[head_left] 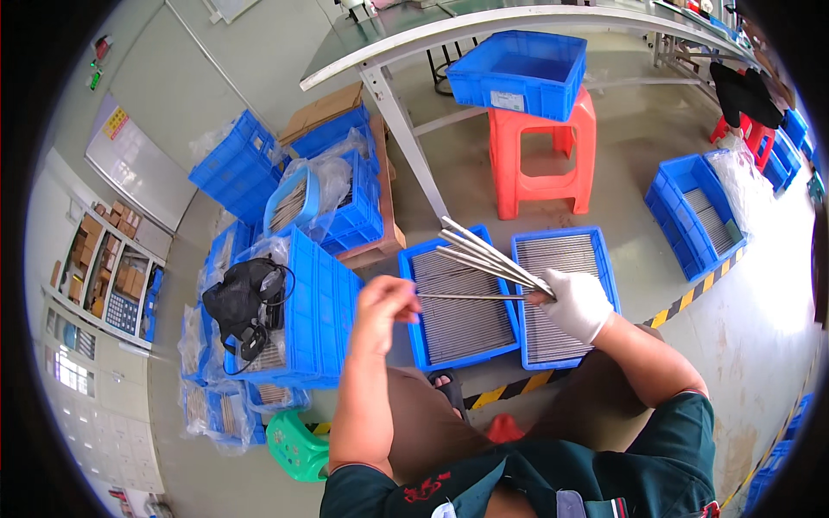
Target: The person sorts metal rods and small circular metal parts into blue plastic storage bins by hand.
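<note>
In my right hand (580, 304), which wears a white glove, several thin metal rods (484, 257) are gripped in a fan pointing up and to the left. One separate metal rod (471, 297) runs almost level from that hand to my bare left hand (385, 312), whose curled fingertips pinch its far end. Below the rods stands a blue crate (423, 358) lined with closely laid rods. A second blue crate (610, 259), also filled with rods side by side, sits to its right, partly covered by the gloved hand.
Stacked blue crates (321, 315) rise on my left, with a black bag (244, 298) on top. A green stool (296, 446) is near my left knee. Ahead, a red stool (544, 164) carries a blue bin (509, 91) beside a workbench (553, 13). Another rod crate (669, 207) stands right.
</note>
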The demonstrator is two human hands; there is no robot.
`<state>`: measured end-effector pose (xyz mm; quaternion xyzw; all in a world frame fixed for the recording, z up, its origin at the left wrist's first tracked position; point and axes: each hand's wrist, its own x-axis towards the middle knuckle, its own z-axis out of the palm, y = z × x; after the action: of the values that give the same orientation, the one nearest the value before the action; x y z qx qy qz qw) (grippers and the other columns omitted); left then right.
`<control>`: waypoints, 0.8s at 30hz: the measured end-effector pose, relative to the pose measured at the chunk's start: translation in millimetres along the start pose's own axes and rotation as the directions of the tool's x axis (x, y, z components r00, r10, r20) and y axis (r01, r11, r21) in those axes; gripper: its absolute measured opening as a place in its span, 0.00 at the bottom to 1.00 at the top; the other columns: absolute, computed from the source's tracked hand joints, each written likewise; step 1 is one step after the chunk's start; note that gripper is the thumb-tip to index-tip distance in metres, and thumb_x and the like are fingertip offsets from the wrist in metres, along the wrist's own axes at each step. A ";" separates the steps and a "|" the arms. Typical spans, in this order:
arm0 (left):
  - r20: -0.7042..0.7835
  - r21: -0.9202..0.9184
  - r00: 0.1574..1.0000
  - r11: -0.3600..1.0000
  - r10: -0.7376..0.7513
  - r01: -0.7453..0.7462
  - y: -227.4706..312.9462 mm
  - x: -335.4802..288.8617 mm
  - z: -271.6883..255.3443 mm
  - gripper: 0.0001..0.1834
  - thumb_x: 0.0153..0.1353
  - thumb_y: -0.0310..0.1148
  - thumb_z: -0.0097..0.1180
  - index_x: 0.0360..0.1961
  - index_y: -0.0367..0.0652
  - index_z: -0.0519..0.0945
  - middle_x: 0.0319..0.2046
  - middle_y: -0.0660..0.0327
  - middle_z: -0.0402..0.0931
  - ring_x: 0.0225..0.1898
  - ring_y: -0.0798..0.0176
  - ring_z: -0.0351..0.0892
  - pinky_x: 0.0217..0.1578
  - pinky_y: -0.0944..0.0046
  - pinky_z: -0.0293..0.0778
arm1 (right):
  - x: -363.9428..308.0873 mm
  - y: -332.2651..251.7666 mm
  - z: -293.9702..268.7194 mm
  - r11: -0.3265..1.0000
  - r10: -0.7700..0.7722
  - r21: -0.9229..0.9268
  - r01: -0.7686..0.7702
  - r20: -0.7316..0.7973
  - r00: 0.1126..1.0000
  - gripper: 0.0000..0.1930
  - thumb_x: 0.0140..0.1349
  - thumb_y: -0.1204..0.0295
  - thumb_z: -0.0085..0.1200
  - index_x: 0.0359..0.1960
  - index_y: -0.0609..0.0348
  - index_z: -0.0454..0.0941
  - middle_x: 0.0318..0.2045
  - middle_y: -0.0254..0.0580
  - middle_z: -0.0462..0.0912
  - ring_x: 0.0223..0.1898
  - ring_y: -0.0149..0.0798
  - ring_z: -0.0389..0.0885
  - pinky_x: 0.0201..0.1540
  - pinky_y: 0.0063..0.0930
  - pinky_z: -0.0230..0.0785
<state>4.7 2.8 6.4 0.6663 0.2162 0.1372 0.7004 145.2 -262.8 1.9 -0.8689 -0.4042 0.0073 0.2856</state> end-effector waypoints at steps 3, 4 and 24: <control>-0.121 -0.094 0.990 0.992 0.072 -0.084 2.9 4.8 -20.4 0.11 0.61 0.39 0.54 0.34 0.41 0.75 0.24 0.59 0.79 0.22 0.68 0.76 0.25 0.71 0.68 | 3.1 11.6 -1.8 0.994 0.071 0.080 -0.077 0.072 0.995 0.10 0.55 0.65 0.57 0.30 0.59 0.75 0.20 0.52 0.76 0.26 0.55 0.76 0.30 0.41 0.68; -0.099 -0.099 0.992 0.991 0.079 -0.089 1.4 4.0 -13.5 0.11 0.62 0.39 0.53 0.35 0.41 0.75 0.25 0.59 0.79 0.23 0.68 0.76 0.26 0.71 0.68 | 2.7 14.7 0.9 0.988 0.057 0.133 -0.073 0.119 0.991 0.11 0.57 0.65 0.55 0.31 0.61 0.74 0.21 0.53 0.76 0.26 0.56 0.76 0.30 0.41 0.68; 0.284 -0.297 0.958 0.947 -0.033 0.121 -1.1 -10.3 2.9 0.14 0.64 0.40 0.51 0.40 0.40 0.75 0.33 0.55 0.79 0.31 0.66 0.77 0.36 0.68 0.71 | 4.0 -2.3 -2.5 0.828 0.074 0.481 -0.289 0.416 0.906 0.13 0.53 0.67 0.61 0.35 0.62 0.76 0.19 0.42 0.75 0.21 0.36 0.73 0.30 0.29 0.68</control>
<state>-3.0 -4.8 6.6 0.5512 0.1187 0.0480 0.8245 146.9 -260.0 6.0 -0.7721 -0.3473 0.3148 0.4292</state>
